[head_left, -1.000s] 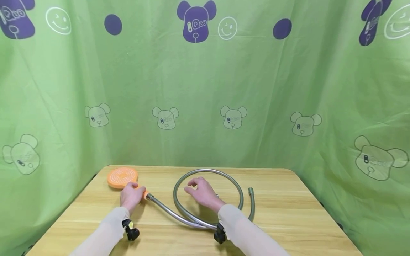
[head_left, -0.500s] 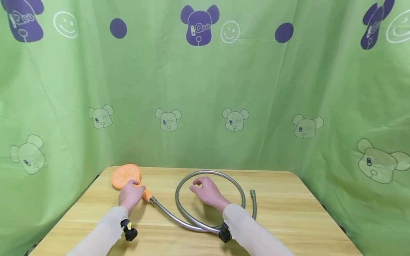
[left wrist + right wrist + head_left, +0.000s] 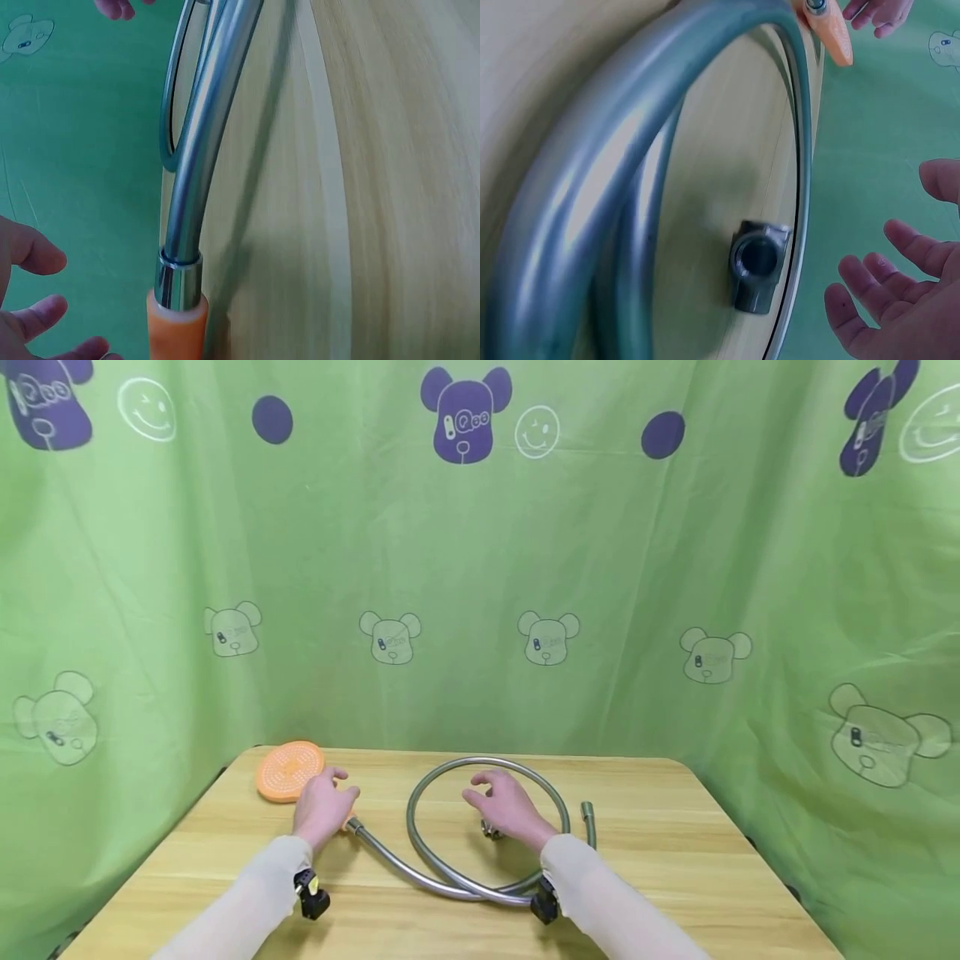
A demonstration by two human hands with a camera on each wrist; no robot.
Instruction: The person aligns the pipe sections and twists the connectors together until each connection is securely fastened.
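Orange, round plastic shower head (image 3: 288, 773) rests near the wooden tabletop's (image 3: 675, 860) far-left corner because left hand (image 3: 322, 808) and right hand (image 3: 513, 806), fingers parted, hold nothing.

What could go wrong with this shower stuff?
The shower head lies near the edge of the table, so a bump might knock it off. The right sleeve hangs over the hose and could drag it. The small metal piece sits inside the hose's loop and might get shoved.
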